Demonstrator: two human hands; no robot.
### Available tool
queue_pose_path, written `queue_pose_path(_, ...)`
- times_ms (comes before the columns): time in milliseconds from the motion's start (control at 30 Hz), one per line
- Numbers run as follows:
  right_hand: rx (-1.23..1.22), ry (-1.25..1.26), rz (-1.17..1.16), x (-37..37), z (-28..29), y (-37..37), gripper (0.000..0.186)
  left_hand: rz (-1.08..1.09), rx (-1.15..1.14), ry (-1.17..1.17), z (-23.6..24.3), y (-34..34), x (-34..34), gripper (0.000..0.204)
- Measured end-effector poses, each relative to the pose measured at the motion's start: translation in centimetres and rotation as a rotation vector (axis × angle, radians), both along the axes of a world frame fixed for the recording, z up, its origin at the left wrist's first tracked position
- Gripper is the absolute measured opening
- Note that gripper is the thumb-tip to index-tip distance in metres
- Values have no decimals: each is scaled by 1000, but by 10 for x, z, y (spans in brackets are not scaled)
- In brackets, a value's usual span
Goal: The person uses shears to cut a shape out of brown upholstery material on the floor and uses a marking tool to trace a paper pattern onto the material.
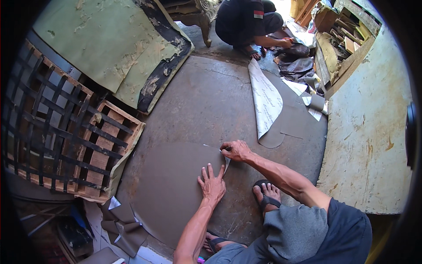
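A large brown sheet with a rounded outline lies flat on the worn grey floor. My left hand rests on its right part, palm down with the fingers spread. At the upper right edge of the sheet, my right hand is closed in a pinch. A small white bit shows at those fingertips, and I cannot make out whether it is a tool or the sheet's pale underside. Between the two hands, a narrow white strip shows along the sheet's edge.
Ahead lies another brown piece with a white printed backing folded over. A webbed wooden frame and a green foam panel stand left; a pale board stands right. Brown scraps lie lower left. Another person crouches ahead.
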State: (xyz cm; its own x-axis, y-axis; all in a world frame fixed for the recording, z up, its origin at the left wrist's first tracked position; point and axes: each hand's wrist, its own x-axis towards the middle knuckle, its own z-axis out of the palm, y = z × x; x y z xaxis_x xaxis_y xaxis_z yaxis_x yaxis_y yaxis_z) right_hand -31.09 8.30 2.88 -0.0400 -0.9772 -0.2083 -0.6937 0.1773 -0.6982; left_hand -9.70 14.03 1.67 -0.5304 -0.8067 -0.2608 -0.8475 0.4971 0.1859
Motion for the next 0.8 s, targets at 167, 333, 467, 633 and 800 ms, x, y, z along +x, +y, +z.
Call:
queue_pose_path(167,28,46,75,-5,7,-5,35,-4,-13,16,-1,0,1,69)
queue_pose_path(333,77,53,99,3,14,-6,34,-7,-23,24,-4,-3,8,68)
queue_pose_path(467,23,9,91,-2,5,-4,34,-5,-29,36,-5,-2,5,67)
queue_pose_path(633,15,20,79,0,7,0,34,-9,-28,42,-2,-2,5,67)
queue_pose_path(800,66,19,85,1,6,3,35,-9,-24,53,-2,-1,6,66)
